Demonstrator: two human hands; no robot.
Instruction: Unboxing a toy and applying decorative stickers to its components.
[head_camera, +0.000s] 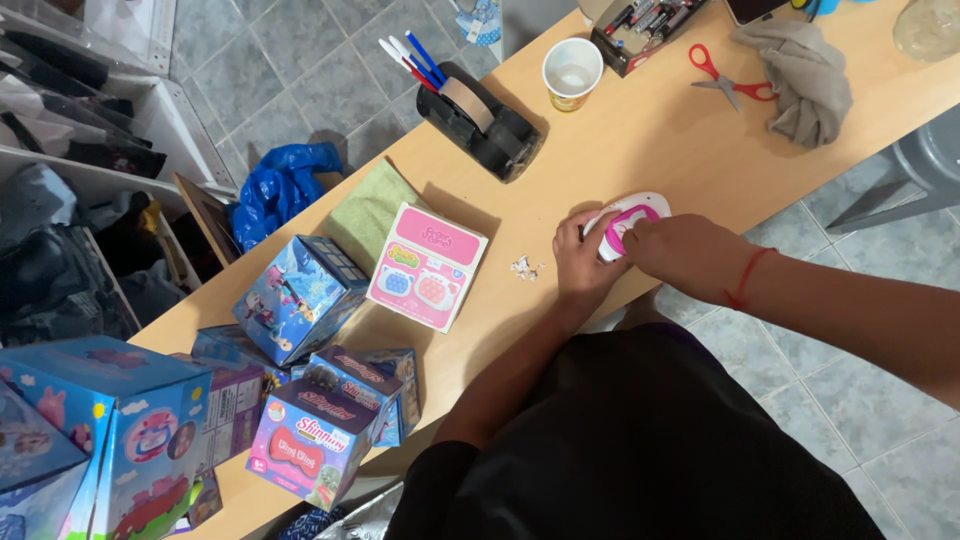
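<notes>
While blue toy boxes (300, 300) crowd the left end of the wooden table (650, 140), a flat pink box (428, 266) lies further along, with small scraps (525, 267) just beside the left hand (582, 262). That hand's fingers curl against the near end of a white-and-pink toy (628, 222) lying on the table's near edge. Its right side is covered by the right hand (685, 255), fingers pressed together on top, with red scissors (728, 75) well beyond.
</notes>
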